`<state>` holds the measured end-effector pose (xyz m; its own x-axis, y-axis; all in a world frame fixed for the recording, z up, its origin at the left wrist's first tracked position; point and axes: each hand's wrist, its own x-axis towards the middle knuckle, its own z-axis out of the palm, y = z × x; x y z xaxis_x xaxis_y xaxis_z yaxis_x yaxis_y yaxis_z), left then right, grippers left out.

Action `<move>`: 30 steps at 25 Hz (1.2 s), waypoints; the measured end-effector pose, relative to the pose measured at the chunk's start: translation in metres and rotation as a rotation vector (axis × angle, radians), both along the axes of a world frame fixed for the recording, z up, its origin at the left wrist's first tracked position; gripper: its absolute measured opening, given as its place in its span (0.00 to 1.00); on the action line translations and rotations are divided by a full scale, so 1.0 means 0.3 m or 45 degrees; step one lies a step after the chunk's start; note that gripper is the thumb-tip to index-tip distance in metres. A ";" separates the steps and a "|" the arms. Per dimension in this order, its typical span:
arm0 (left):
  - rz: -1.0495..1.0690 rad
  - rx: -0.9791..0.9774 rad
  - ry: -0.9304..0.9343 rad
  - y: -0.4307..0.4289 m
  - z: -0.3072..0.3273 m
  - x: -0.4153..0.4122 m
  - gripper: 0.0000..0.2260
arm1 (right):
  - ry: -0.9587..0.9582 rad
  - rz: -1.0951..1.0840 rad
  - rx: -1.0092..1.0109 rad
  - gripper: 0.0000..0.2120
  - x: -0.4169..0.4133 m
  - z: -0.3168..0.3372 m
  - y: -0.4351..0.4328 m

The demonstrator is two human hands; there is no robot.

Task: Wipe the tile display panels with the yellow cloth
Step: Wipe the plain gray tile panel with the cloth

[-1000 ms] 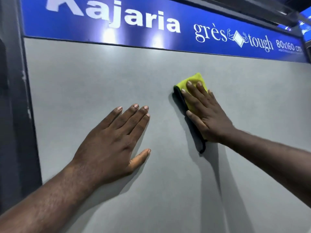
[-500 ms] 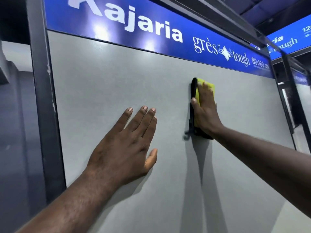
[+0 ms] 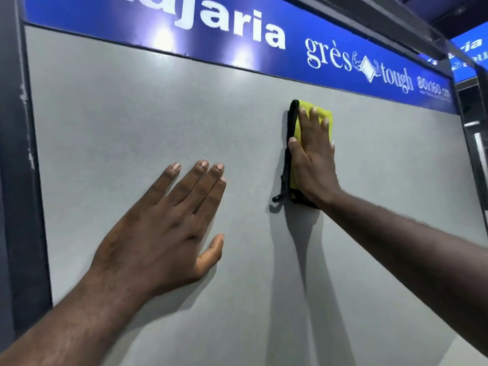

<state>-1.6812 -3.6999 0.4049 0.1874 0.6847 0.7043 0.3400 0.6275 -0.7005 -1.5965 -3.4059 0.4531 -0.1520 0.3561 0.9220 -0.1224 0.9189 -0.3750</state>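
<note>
A large grey tile display panel (image 3: 132, 122) fills the view — flat, matte, with a faint even grain and soft sheen where the light falls. A dark metal frame (image 3: 18, 180) runs down its left edge, its paint chipped in spots. Along the top sits a glossy blue header strip (image 3: 330, 35) with white lettering reading "ajaria", "grès tough" and a size mark that is too blurred to read surely.

The right hand (image 3: 313, 159) lies flat against the panel in its upper right part, fingers straight and close together, pointing up. It presses the yellow cloth (image 3: 298, 128) to the tile rather than gripping it; the palm and fingers cover most of it. The cloth is folded into a narrow oblong with its long axis upright, the soft yellow pile showing above and beside the fingertips, just below the blue strip. A black stitched border (image 3: 290, 128) runs down its left edge, and a small black loop (image 3: 277, 198) sticks out to the lower left by the wrist.

The left hand (image 3: 169, 228) rests open and empty on the panel, lower and to the left — fingers spread slightly and angled up to the right, thumb out to the side, well apart from the cloth.
</note>
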 end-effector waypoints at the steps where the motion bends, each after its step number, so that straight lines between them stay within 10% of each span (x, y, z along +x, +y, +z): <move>1: 0.013 0.000 -0.002 -0.001 0.000 0.001 0.37 | -0.013 -0.009 0.117 0.30 -0.003 -0.041 -0.037; 5: 0.028 -0.044 0.002 -0.014 0.017 -0.005 0.37 | -0.060 -0.114 1.023 0.28 0.033 -0.201 0.005; 10: -0.001 -0.105 -0.016 -0.077 0.021 -0.016 0.36 | 0.111 -0.051 -0.070 0.29 -0.025 -0.040 -0.077; 14: -0.024 -0.107 -0.009 -0.228 0.021 -0.037 0.36 | -0.045 -0.128 0.981 0.28 -0.014 -0.208 -0.164; 19: -0.103 -0.118 0.055 -0.433 0.037 -0.094 0.33 | 0.162 -0.018 -0.068 0.31 -0.060 -0.071 -0.322; 24: -0.342 -0.128 0.080 -0.522 0.009 -0.178 0.30 | -0.011 -0.004 0.774 0.24 -0.041 -0.196 -0.506; 28: -0.536 0.013 -0.089 -0.520 -0.066 -0.221 0.33 | 0.226 0.019 -0.208 0.25 -0.079 -0.082 -0.655; 30: -0.633 0.097 -0.190 -0.511 -0.111 -0.224 0.35 | 0.168 -0.094 0.066 0.29 -0.115 -0.170 -0.765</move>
<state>-1.7484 -3.8532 0.3717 0.3706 0.4841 0.7927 0.7023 0.4125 -0.5802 -1.6310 -3.6355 0.4022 -0.0030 0.3135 0.9496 -0.0987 0.9449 -0.3122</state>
